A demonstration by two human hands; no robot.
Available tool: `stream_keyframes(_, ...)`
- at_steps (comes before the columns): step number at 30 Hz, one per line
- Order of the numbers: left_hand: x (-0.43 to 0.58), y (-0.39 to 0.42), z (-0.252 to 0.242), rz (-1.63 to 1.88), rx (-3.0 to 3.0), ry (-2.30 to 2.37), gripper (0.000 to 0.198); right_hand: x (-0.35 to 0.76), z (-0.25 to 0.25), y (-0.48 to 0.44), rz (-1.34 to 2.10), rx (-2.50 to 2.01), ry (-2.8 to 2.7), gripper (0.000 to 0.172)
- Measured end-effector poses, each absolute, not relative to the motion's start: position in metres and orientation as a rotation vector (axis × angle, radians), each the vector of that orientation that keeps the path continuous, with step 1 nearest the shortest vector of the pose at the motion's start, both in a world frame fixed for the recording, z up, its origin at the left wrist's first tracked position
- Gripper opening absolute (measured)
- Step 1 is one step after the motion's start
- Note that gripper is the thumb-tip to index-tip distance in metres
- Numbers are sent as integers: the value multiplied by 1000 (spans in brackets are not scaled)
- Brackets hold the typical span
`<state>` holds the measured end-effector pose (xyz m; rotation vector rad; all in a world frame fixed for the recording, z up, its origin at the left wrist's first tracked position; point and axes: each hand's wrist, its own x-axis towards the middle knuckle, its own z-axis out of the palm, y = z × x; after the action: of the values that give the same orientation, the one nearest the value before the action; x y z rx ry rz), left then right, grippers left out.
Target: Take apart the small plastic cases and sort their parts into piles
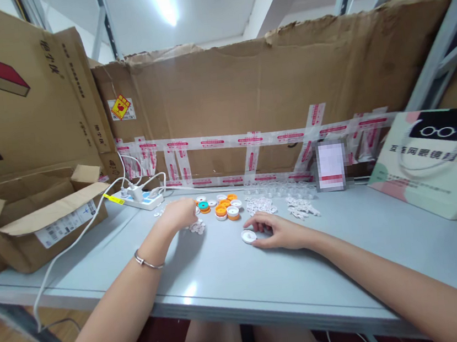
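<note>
My right hand (277, 231) rests low over the table, its thumb and fingers closed around the rim of a white round disc (249, 236). Farther left, my left hand (184, 213) points down with curled fingers, beside a small heap of white pieces (197, 227). The back of that hand mostly hides its fingertips, so anything in them cannot be made out. Just beyond both hands sits a cluster of round discs: orange ones (225, 203), white ones and a teal one (203, 205).
White flat pieces lie in two piles, one (261, 206) by clear round parts (281, 189), another (302, 207) farther right. A power strip (144, 199) with white cables, an open carton (50, 215), a blurred upright panel (330, 165) and a paper bag (432, 168) stand around the grey table (224, 271).
</note>
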<state>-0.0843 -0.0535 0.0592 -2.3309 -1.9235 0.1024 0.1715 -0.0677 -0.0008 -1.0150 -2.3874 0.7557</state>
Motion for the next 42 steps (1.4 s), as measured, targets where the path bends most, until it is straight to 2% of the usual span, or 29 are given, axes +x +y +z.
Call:
stream_keyframes(3, -72, -61, 58, -74, -2456, -1759, 17, 171, -2, -68, 755, -987, -2397, 28)
stream_keyframes(7, -48, -71, 48, -485, -2856, -1126, 15, 171, -5, -66, 749, -943, -2389, 27)
stream_keyframes(11, -31, -76, 35, -551, -3024, -770, 13, 170, -6, -66, 737, -922, -2377, 23)
stream_keyframes(16, -23, -76, 24, -529, -3096, -784, 12, 168, -5, -66, 716, -924, -2408, 18)
stream_keyframes(23, -16, -70, 17, -495, -3047, -950, 8, 168, -7, -63, 836, -931, -2366, 22)
stream_keyframes(36, -14, -75, 21, -209, -2781, -701, 17, 166, -7, -64, 813, -930, -2354, 11)
stream_keyframes(42, -14, -73, 22, -231, -2844, -895, 13, 165, -8, -63, 840, -937, -2347, 13)
